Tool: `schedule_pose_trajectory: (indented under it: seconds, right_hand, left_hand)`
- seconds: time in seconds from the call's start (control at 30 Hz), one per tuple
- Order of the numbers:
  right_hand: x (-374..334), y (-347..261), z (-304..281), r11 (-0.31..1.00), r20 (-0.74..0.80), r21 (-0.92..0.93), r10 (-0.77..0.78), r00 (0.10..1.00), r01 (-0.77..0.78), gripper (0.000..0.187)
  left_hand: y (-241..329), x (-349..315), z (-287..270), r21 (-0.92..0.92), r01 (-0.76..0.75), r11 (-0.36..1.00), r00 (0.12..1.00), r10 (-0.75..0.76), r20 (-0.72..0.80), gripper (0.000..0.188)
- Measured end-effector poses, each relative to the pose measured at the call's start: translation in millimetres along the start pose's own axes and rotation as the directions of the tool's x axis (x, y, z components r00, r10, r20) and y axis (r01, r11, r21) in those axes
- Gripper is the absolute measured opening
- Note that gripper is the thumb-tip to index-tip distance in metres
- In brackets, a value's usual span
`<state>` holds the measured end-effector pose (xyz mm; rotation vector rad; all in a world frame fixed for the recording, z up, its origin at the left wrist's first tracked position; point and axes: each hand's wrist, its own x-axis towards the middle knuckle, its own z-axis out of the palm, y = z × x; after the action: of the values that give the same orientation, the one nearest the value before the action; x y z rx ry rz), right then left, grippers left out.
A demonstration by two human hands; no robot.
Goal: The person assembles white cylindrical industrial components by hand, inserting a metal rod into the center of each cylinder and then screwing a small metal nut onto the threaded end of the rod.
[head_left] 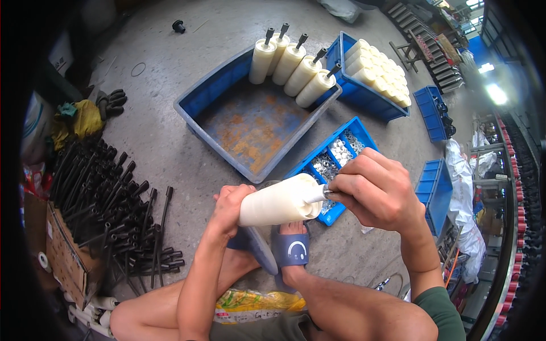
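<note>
1. Far out to the left of the left hand (230, 207), a heap of black rods (111, 213) with thickened ends lay on the concrete floor (165, 68), beside a cardboard box (65, 256); they seemed piled there within an arm's sweep.
2. The left hand was closed around the left end of a cream plastic roller (278, 200), fingers wrapped under it, apparently steadying it level above the person's blue sandals (290, 250).
3. Beyond the left hand, a large blue tray (250, 122) sat on the floor, its rust-stained bottom mostly bare; five cream rollers with black rod ends sticking up (293, 65) leaned in a row against its far wall, likely propped so they would not roll.
4. The right hand (372, 190) was clamped at the roller's right end, fingers pinched on a small metal piece (328, 193) at the core; what it was exactly could not be told.
5. Just beyond the right hand, a small blue divided bin (335, 162) held silvery washers and small white parts, close enough to pick from.
6. Farther beyond the right hand, a blue crate (372, 77) was packed with plain cream rollers.
</note>
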<state>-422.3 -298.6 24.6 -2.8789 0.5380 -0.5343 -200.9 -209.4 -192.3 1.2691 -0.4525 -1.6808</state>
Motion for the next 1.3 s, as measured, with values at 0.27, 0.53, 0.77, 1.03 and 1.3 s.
schedule_pose_trajectory:
  seconds: [0.27, 0.53, 0.77, 1.03, 1.3]
  right_hand:
    - [-5, 9, 8, 0.999, -0.005, -0.038, -0.011, 1.0, 0.01, 0.021]
    - [-6, 4, 21, 0.986, -0.085, -0.03, 0.16, 0.983, -0.163, 0.025]
    - [-27, 10, 28, 0.898, -0.062, 0.25, 0.387, 0.92, -0.361, 0.017]
    - [-25, 13, 11, 0.944, -0.039, 0.295, 0.167, 0.985, -0.148, 0.031]
    - [-23, 16, 21, 0.985, -0.039, 0.154, 0.08, 0.996, -0.073, 0.023]
  left_hand:
    - [17, -6, 1, 0.0, -0.029, 1.0, 1.0, 0.029, 0.003, 0.031]
    - [22, -10, 0, 0.034, -0.13, 0.991, 0.991, 0.131, -0.028, 0.029]
    - [26, -11, 4, 0.077, -0.148, 0.986, 0.986, 0.153, -0.065, 0.032]
    - [26, -12, 2, 0.054, -0.119, 0.991, 0.991, 0.121, -0.05, 0.028]
    - [27, -11, -5, 0.14, 0.1, 0.985, 0.995, -0.103, 0.014, 0.028]
